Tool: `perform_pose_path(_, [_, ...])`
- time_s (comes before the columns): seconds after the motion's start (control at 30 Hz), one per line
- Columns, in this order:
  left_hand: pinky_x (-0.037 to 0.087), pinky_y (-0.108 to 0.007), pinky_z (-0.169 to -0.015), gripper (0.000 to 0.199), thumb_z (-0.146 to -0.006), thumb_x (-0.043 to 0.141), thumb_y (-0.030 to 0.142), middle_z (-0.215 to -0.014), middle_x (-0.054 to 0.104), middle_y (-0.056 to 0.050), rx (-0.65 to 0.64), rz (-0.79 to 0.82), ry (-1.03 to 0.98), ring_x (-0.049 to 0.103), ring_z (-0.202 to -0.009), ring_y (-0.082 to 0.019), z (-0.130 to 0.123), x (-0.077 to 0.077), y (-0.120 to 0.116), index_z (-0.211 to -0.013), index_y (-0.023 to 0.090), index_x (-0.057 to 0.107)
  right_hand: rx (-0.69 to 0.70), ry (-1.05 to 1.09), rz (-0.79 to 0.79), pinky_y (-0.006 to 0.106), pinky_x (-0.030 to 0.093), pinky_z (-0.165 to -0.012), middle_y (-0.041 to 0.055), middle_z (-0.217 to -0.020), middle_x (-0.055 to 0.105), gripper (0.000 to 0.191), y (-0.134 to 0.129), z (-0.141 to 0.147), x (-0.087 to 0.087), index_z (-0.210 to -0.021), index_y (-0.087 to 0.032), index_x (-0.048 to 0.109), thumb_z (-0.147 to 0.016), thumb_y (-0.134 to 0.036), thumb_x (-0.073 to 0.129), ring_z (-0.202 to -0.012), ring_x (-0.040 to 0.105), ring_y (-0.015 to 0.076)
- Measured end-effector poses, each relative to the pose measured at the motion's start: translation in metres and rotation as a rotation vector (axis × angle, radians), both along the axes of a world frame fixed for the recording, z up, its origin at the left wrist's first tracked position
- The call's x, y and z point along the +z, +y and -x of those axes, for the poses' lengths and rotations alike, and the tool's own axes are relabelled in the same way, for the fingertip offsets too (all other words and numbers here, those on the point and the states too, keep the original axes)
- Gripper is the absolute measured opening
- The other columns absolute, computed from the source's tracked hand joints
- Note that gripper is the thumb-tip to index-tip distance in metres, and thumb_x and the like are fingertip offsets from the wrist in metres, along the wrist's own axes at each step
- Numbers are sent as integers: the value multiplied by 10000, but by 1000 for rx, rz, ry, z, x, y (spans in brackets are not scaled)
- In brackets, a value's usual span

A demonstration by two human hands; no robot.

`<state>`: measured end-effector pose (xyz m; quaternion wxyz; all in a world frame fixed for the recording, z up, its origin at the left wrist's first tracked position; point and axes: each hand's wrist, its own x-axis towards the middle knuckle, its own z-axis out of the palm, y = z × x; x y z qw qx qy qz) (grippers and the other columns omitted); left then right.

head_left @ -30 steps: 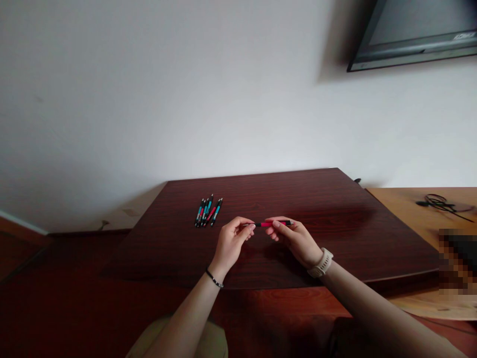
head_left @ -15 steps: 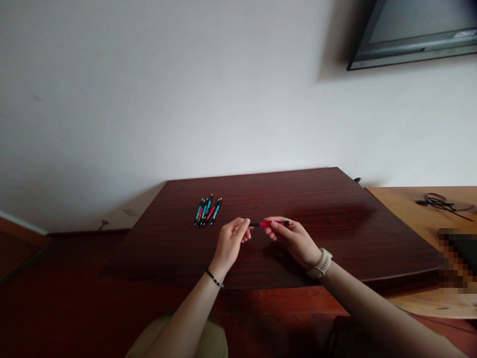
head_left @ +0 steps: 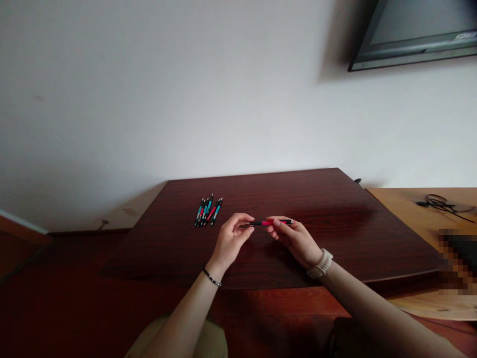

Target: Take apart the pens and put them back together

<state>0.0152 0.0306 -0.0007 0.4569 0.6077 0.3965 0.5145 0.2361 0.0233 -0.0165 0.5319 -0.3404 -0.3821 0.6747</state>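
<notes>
Largest of all, we face a pale wall (head_left: pixel 223 89), with a dark reddish floor (head_left: pixel 55 303) at the lower left. Against the wall stands our bench (head_left: pixel 298 191), broad, dark brown and streaked with wood grain. To its right we see a lighter wooden table (head_left: pixel 397 206), and above that a dark screen (head_left: pixel 425 30), cut off by the corner of the view. At the right edge a dark object is too blurred for us to name.

Our two hands are raised above the near half of the bench. The right hand (head_left: pixel 300 242) pinches a red-and-black pen (head_left: pixel 265 223), its fingers closed around the red part of the barrel. Our left hand (head_left: pixel 228 244) is at the pen's other end: its fingers (head_left: pixel 242 217) stand slightly apart, thumb below and forefinger above, with the thin dark end in the gap between them. We cannot tell whether they touch it.

A black cable (head_left: pixel 439 203) lies loosely looped on the lighter table. Beyond our left hand, a cluster of pens (head_left: pixel 207 205) rests on the bench, black with teal or red sections, lying close together and slanting roughly the same way. We wear a pale watch (head_left: pixel 321 263) on the right wrist and, smallest, a dark beaded bracelet (head_left: pixel 212 278) on the left. The red-and-black pen lies nearly level between our hands.
</notes>
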Motion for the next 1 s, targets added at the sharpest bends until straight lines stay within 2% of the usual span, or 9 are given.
perform_pose_path(0.1, [580, -302, -814, 347, -922, 778, 332, -1142, 737, -86, 14, 79, -17, 721, -1001, -205, -1, 1, -1, -1233, 216, 678, 2, 20, -2, 316, 536, -772, 81, -967, 816, 381, 0, 0, 0, -1145, -202, 841, -865, -455, 894, -814, 672, 165])
perform_pose_path(0.23, [558, -295, -764, 250, -944, 751, 394, -966, 756, -73, 25, 118, 26, 722, -901, -202, 0, 1, -2, -1062, 179, 704, -2, 49, 4, 309, 538, -780, 72, -951, 813, 366, 0, -1, 1, -1145, -208, 843, -872, -447, 892, -824, 669, 163])
perform_pose_path(0.47, [517, -271, -706, 256, -988, 680, 442, -868, 728, -39, 11, 87, 97, 679, -804, -171, 1, 6, -3, -961, 187, 671, 6, 37, 6, 328, 539, -797, 83, -993, 815, 368, -1, 0, 2, -1149, -209, 840, -874, -450, 887, -834, 672, 172])
perform_pose_path(0.53, [519, -269, -700, 250, -993, 674, 437, -879, 727, -39, -6, 88, 96, 679, -791, -166, 1, 7, -4, -1002, 187, 677, 6, 28, 1, 332, 540, -796, 85, -999, 819, 371, -1, 0, 3, -1144, -212, 840, -865, -451, 895, -830, 672, 171])
perform_pose_path(0.63, [545, -276, -718, 271, -956, 731, 394, -1005, 747, -56, -9, 64, 84, 698, -813, -164, 1, 6, -3, -1138, 195, 699, 10, 14, -12, 332, 543, -782, 81, -979, 818, 370, -1, 0, 3, -1137, -213, 840, -861, -451, 898, -824, 673, 173])
perform_pose_path(0.7, [557, -283, -742, 274, -932, 765, 368, -1037, 754, -64, -2, 35, 98, 705, -828, -167, 1, 5, -2, -1142, 197, 720, 16, 17, -12, 326, 542, -774, 75, -963, 815, 362, -1, 0, 2, -1143, -213, 838, -872, -447, 888, -820, 673, 171])
perform_pose_path(0.83, [543, -280, -712, 239, -961, 738, 410, -869, 753, -51, 0, 57, 99, 678, -755, -165, 1, 6, -3, -1024, 179, 735, 35, 34, -10, 321, 531, -786, 74, -968, 815, 349, -1, 0, 1, -1160, -210, 836, -889, -426, 878, -820, 673, 162])
perform_pose_path(1.0, [506, -267, -654, 375, -989, 684, 525, -734, 698, -29, 13, 98, 125, 626, -671, -153, 1, 9, -4, -848, 179, 705, 50, 37, 1, 333, 526, -793, 78, -966, 817, 352, -3, 1, 3, -1154, -210, 838, -883, -431, 883, -815, 673, 168])
